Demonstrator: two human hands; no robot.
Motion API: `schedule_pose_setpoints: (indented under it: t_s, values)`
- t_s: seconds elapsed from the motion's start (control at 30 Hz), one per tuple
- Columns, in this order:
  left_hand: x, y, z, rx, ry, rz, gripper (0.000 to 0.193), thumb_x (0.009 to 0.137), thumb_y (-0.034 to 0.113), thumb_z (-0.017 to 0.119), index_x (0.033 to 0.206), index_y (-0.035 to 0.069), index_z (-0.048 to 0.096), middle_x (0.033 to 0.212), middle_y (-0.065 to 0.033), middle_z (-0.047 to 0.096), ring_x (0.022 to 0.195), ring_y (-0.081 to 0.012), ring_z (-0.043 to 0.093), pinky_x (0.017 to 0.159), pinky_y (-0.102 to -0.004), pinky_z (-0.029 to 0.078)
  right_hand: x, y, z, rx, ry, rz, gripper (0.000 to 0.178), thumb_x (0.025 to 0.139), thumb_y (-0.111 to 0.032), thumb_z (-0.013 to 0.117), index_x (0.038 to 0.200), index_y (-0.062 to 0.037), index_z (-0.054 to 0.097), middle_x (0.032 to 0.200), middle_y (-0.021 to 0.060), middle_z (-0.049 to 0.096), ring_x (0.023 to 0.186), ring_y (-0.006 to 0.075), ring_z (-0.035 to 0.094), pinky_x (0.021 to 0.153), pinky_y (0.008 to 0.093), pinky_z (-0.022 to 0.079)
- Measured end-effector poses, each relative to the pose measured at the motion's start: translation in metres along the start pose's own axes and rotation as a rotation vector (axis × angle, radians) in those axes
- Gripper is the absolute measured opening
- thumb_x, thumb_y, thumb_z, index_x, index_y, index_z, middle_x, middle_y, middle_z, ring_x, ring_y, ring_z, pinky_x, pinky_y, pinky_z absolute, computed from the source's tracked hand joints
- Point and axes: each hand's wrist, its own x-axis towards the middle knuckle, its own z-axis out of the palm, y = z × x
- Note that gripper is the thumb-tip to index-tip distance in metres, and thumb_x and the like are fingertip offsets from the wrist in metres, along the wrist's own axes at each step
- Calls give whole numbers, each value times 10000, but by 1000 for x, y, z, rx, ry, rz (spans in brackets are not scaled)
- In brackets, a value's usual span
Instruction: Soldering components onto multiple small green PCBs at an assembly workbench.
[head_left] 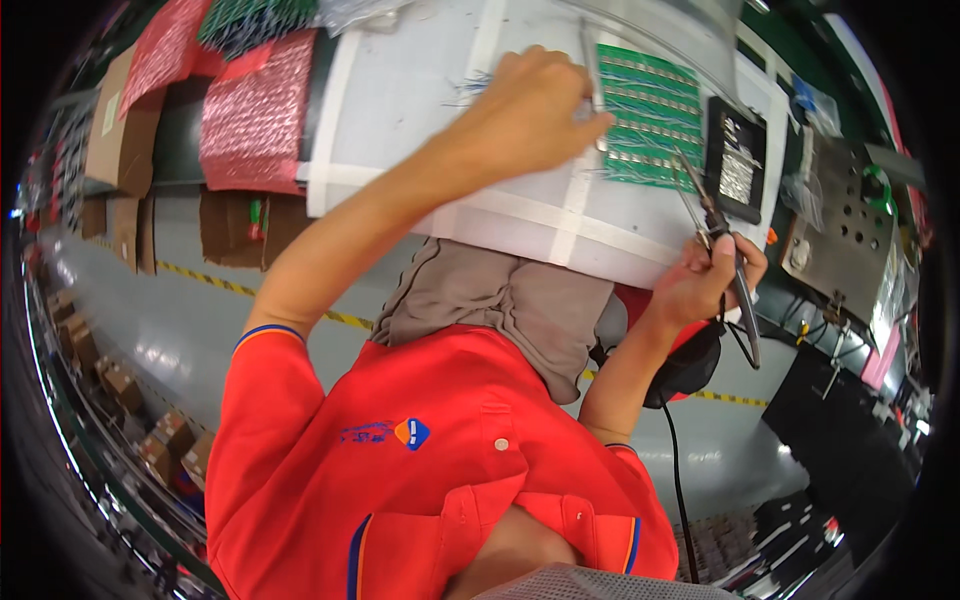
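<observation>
My right hand (712, 272) grips a soldering iron (742, 300) with a dark handle, its tip pointing up-left toward the green circuit board panel (655, 150). A thin metal tool that looks like tweezers (689, 208) lies alongside the iron in the same hand. Rows of small metal parts and blue-white wires cover the panel. Just left of the panel my left hand (540, 110) is closed, thumb near the panel's left edge. Its fingertips are partly hidden, so what they hold cannot be made out. Loose blue wires (474, 88) stick out beside this hand.
A black tray (736, 160) with shiny metal pieces sits right of the panel on the white, taped tabletop (390, 110). Farther right is a perforated metal box (845, 220). Pink bubble wrap (255, 115) and cardboard boxes (118, 130) stand at left. A black cable (678, 470) hangs below.
</observation>
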Motion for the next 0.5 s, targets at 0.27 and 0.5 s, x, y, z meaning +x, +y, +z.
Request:
schedule_pose_setpoints:
  t_s: [0.27, 0.5]
  values:
    - [-21, -6, -1, 188, 87, 186, 198, 774, 182, 733, 886, 21, 703, 930, -136, 604, 971, -319, 535, 841, -427, 427, 0, -1, -1, 0, -3, 12, 139, 873, -54, 586, 957, -41, 477, 690, 51, 487, 507, 84, 376, 473, 227, 317]
    - [-15, -17, -21, 197, 7, 304, 136, 769, 134, 731, 865, 41, 706, 921, -93, 611, 938, -280, 545, 838, -398, 437, 0, 0, 0, -18, -3, 6, 139, 873, -60, 592, 964, -44, 488, 679, 27, 490, 513, 72, 398, 474, 232, 333]
